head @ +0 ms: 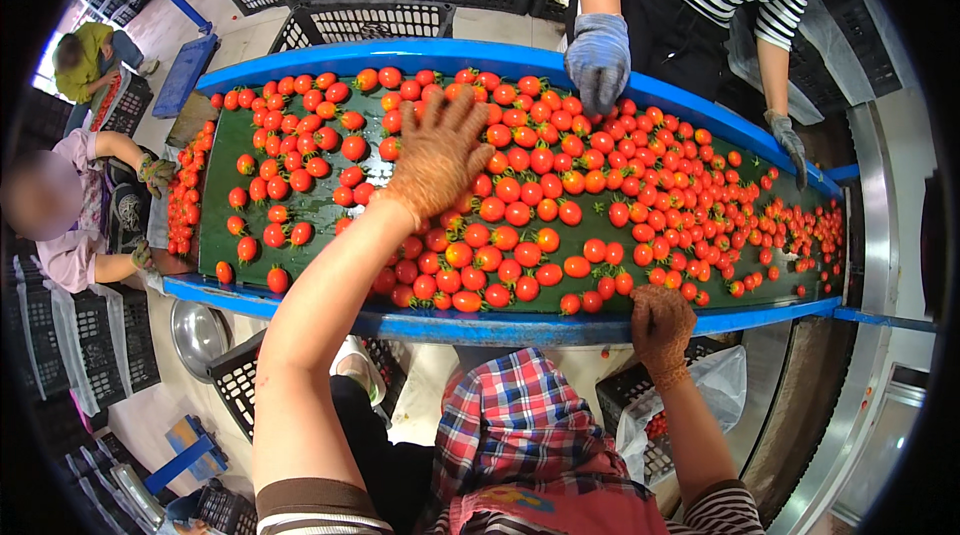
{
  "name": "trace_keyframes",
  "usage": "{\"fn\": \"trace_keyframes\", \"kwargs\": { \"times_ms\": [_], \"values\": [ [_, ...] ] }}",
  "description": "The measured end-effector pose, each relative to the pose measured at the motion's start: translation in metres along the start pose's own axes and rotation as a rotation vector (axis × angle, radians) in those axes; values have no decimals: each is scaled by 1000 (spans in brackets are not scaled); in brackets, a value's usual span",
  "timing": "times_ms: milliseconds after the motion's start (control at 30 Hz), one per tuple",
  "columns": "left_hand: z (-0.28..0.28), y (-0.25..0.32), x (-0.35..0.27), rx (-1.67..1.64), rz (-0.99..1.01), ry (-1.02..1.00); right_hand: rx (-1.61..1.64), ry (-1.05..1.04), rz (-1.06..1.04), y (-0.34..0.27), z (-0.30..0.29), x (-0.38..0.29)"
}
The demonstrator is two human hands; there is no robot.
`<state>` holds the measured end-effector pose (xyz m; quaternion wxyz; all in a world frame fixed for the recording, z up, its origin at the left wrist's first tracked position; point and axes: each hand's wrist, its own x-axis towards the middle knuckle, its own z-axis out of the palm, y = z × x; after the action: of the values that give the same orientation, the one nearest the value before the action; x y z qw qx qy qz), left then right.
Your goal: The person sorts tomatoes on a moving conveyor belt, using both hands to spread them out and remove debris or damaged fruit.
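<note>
Many small red tomatoes point(517, 212) with green stems lie loose on a wet green conveyor belt point(292, 137) between blue side rails. My left hand point(439, 149), in a thin orange-brown glove, is spread over the tomatoes left of the belt's middle, fingers apart and pointing to the far side. At the near rail point(487, 329), right of the middle, my right hand point(664, 325) in a matching glove has its fingers curled beside a few tomatoes. What lies under its fingers is hidden. Tomatoes are packed more densely towards the belt's right end.
Across the belt, a co-worker's gloved hand point(600, 62) reaches over the tomatoes; the other glove point(787, 145) is at the far rail. A seated person's gloves point(156, 173) are by tomatoes at the left end. Black plastic crates point(367, 21) and a metal bowl point(199, 340) stand around.
</note>
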<state>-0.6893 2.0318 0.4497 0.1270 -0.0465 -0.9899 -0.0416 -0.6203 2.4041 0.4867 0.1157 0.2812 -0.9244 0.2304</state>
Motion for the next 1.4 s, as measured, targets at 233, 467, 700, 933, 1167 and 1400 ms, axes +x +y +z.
{"fn": "trace_keyframes", "kwargs": {
  "times_ms": [233,467,700,933,1167,1400],
  "values": [
    [-41,72,-66,-275,263,-161,-55,-22,46,13,-12,-6],
    [-23,172,-40,-454,389,-222,-12,1,14,16,-15,-2],
    [-62,140,-46,-436,324,-330,-52,-9,42,35,-30,-8],
    [-70,44,-78,-177,-27,-167,98,-26,-56,21,-28,20],
    [-67,34,-77,-480,-266,-172,140,-445,-288,-59,47,128],
    [-60,79,-46,-207,-125,-430,99,-515,-234,-54,63,134]
  ]
}}
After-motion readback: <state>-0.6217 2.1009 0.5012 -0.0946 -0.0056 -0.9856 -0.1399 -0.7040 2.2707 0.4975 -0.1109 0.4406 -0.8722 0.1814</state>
